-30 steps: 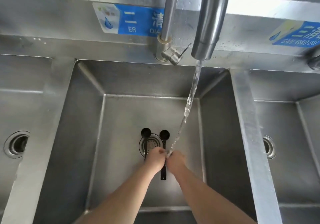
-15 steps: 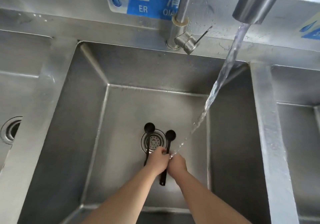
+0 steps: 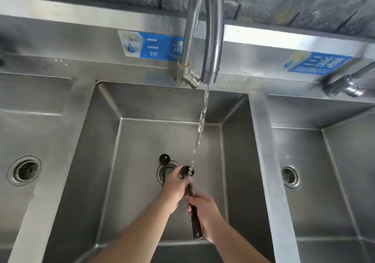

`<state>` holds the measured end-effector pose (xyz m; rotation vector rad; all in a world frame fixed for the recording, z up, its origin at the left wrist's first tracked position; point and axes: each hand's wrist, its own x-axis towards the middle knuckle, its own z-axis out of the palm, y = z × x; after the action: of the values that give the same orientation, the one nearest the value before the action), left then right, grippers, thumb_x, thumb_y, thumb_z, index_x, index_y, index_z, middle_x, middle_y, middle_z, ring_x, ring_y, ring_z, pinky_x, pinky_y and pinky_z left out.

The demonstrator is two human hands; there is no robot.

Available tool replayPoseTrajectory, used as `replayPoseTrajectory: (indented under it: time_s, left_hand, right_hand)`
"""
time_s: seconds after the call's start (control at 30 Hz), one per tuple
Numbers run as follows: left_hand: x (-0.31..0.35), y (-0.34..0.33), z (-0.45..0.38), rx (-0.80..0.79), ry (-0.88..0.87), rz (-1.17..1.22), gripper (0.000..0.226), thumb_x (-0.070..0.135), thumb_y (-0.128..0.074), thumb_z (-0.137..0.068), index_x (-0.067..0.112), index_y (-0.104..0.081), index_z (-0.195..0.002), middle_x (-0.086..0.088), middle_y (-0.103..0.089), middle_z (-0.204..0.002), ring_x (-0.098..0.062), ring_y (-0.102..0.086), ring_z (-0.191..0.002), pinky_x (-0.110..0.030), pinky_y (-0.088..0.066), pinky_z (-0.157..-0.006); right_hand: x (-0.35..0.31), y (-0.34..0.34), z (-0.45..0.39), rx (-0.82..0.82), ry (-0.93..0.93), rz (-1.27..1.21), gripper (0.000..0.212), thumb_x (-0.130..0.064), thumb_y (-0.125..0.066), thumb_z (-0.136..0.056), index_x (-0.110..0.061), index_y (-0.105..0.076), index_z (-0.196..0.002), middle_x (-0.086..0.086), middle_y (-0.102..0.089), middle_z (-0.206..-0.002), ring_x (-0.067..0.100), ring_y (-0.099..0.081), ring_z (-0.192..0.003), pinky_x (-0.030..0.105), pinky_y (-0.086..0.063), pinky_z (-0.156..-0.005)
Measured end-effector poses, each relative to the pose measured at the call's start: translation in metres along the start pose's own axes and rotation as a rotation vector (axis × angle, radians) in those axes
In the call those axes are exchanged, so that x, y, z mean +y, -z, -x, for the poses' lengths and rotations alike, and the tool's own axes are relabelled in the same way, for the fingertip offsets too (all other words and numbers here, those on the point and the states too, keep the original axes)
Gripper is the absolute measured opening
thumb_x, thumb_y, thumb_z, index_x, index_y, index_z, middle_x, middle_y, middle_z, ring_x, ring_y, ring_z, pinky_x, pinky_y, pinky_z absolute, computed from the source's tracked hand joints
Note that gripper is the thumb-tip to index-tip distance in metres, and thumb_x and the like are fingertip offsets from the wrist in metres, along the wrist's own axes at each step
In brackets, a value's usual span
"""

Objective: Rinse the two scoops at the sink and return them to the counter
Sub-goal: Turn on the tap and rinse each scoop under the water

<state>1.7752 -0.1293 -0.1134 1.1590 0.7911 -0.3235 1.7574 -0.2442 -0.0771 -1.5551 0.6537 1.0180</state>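
Note:
Two black long-handled scoops are in the middle sink basin (image 3: 138, 141). My right hand (image 3: 205, 208) grips the handle of one scoop (image 3: 195, 224), and its round bowl lies under the running water (image 3: 203, 116). My left hand (image 3: 175, 185) curls its fingers round that bowl. The bowl of the other scoop (image 3: 164, 158) sticks out beyond my left hand, above the drain strainer (image 3: 165, 172). Its handle is hidden under that hand, so I cannot see how it is held.
The curved steel faucet (image 3: 211, 39) pours from the back ledge into the middle basin. Further basins with drains lie on the left (image 3: 24, 170) and right (image 3: 290, 175). Another tap (image 3: 349, 82) stands at the right back. Blue labels are stuck on the backsplash.
My right hand has slid back down the handle of the right scoop. That scoop's bowl has come under the stream, and my left hand has moved forward onto it. The view tilted up.

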Motion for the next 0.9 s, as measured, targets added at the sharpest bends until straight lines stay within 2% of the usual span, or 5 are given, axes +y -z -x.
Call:
replayPoseTrajectory:
  time_s: [0.2, 0.47, 0.7, 0.77, 0.9]
  left_hand:
    - [0.032, -0.019, 0.017, -0.070, 0.075, 0.229, 0.020, -0.007, -0.044, -0.091, 0.001, -0.054, -0.106, -0.014, -0.059, -0.066, -0.025, -0.059, -0.060, -0.032, -0.050, -0.057]
    - [0.052, -0.001, 0.060, -0.265, 0.114, 0.187, 0.039, -0.006, -0.058, -0.086, 0.020, -0.060, -0.115, -0.008, -0.071, -0.090, -0.018, -0.065, -0.087, -0.029, -0.050, -0.075]
    - [0.081, 0.007, 0.085, -0.091, -0.061, 0.067, 0.044, -0.006, -0.068, -0.082, 0.013, -0.054, -0.119, -0.013, -0.057, -0.076, -0.019, -0.044, -0.062, -0.028, -0.033, -0.056]
    - [0.092, 0.004, 0.089, -0.050, -0.148, -0.056, 0.041, 0.000, -0.071, -0.081, 0.014, -0.054, -0.116, -0.015, -0.062, -0.083, -0.022, -0.052, -0.070, -0.030, -0.040, -0.062]
    - [0.110, -0.004, 0.093, -0.012, -0.262, -0.222, 0.041, 0.003, -0.072, -0.079, 0.012, -0.052, -0.114, -0.012, -0.067, -0.099, -0.025, -0.065, -0.080, -0.041, -0.056, -0.080]
  right_hand:
    - [-0.015, 0.013, 0.033, 0.054, 0.098, 0.094, 0.022, -0.007, -0.050, -0.090, -0.012, -0.067, -0.077, -0.004, -0.055, -0.050, 0.011, -0.044, -0.044, 0.024, -0.036, -0.047]
    - [-0.035, 0.033, 0.076, -0.046, 0.088, 0.050, 0.022, -0.003, -0.050, -0.088, -0.008, -0.070, -0.079, 0.004, -0.052, -0.054, 0.016, -0.043, -0.044, 0.023, -0.031, -0.042]
    - [-0.046, 0.029, 0.081, 0.053, 0.296, 0.399, 0.019, -0.016, -0.055, -0.088, -0.028, -0.069, -0.081, -0.003, -0.059, -0.051, 0.013, -0.050, -0.041, 0.023, -0.039, -0.044]
    - [-0.046, 0.030, 0.081, 0.129, 0.392, 0.501, 0.019, -0.023, -0.058, -0.086, -0.038, -0.067, -0.078, -0.007, -0.058, -0.052, 0.010, -0.052, -0.040, 0.020, -0.039, -0.041]
    - [-0.048, 0.024, 0.083, 0.008, 0.312, 0.232, 0.018, -0.020, -0.056, -0.093, -0.019, -0.072, -0.085, -0.001, -0.057, -0.059, 0.013, -0.051, -0.045, 0.024, -0.036, -0.044]
